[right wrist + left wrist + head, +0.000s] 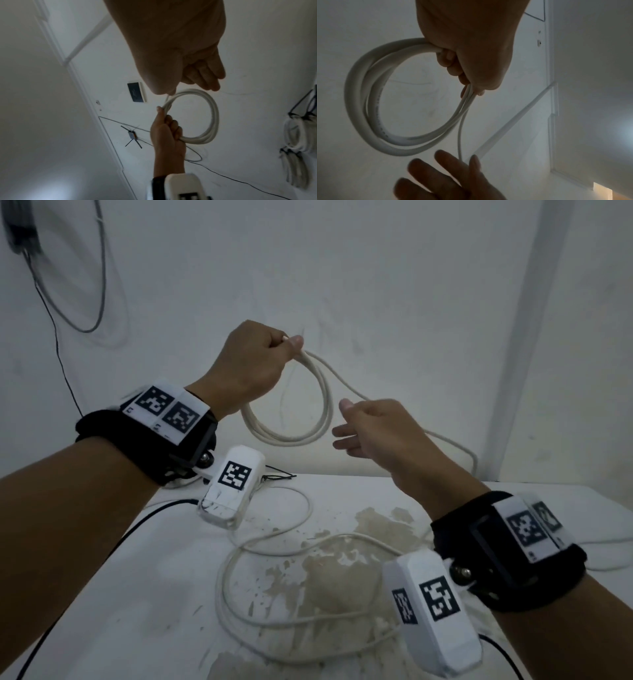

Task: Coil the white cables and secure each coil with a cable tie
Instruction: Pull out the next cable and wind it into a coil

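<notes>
The left hand (pixel 253 368) is raised above the table (pixel 144 594), fingers curled into a fist round the top of a coil (pixel 291 419) of white cable (pixel 346 386); thumb and forefinger pinch the gathered turns where they cross. Several loops hang below that fist, roughly round and lying close together. From the pinch one strand runs down to the right hand (pixel 368 429), just beside the coil, whose fingers (pixel 447 162) are relaxed and nearly straight. The strand passes between thumb and palm (whether it is truly pinched there, I cannot tell). Past the right hand the cable drops to the table and sprawls in loose loops (pixel 270 546) below the coil, so a good length is not yet wound.

Judging by the springy, even curve, the cable is light and fairly stiff, with a smooth jacket that may slide through slack fingers; loops will likely spring apart if the pinch eases. The sensible hold is the crossing point, all turns clamped together, with the feeding hand guiding the free strand lightly. No cable tie is clearly visible near the coil. In the right wrist view, bundles (pixel 295 135) that look already tied lie well apart from it.
</notes>
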The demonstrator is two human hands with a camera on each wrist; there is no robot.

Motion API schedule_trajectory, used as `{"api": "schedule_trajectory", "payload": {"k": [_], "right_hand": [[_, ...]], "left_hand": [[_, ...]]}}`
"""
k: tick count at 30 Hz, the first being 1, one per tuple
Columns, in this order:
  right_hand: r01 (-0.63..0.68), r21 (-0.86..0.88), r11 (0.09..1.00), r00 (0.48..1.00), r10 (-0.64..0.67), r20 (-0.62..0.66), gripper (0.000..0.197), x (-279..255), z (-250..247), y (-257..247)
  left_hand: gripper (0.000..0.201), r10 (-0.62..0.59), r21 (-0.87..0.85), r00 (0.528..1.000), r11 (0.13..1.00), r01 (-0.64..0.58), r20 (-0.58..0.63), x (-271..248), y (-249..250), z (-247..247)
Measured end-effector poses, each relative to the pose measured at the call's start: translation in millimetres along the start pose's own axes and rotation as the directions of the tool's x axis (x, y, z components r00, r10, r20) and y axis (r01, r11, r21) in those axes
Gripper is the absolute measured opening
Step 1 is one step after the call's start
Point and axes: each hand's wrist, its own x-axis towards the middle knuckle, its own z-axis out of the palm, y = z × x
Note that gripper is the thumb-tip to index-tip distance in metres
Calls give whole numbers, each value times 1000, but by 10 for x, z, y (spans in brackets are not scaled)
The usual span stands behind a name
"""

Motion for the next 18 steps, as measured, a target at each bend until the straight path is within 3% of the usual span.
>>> {"api": "schedule_trajectory", "payload": {"k": [3,4,6,7,9,11,13,18], "right_hand": [[8,326,945,1000,1,-25,24,32,-41,-195],[59,367,928,995,-27,-92,21,67,-48,-241],[200,111,973,936,-157,-314,20,230,-61,-263],[221,-30,975,914,-218,-341,24,299,-55,-255],[161,-73,984,961,-173,-217,41,358,-29,-244],[18,187,982,999,-26,39,55,349,-15,-201],[-100,420,902,979,15,201,55,300,-13,-169],[-15,586,810,986,-86,144,44,295,100,12]], "left_hand": [[54,11,76,1000,997,-12,4,0,-7,-8],[53,31,82,999,996,-34,32,-15,3,-5],[53,81,64,989,994,-89,124,-59,46,7],[52,105,38,979,993,-113,172,-84,71,16],[49,142,-37,961,990,-137,236,-122,127,38],[43,161,-99,958,985,-141,237,-138,168,56],[37,148,-157,967,981,-117,207,-143,173,76],[32,71,-303,982,953,-16,173,-196,120,152]]}}
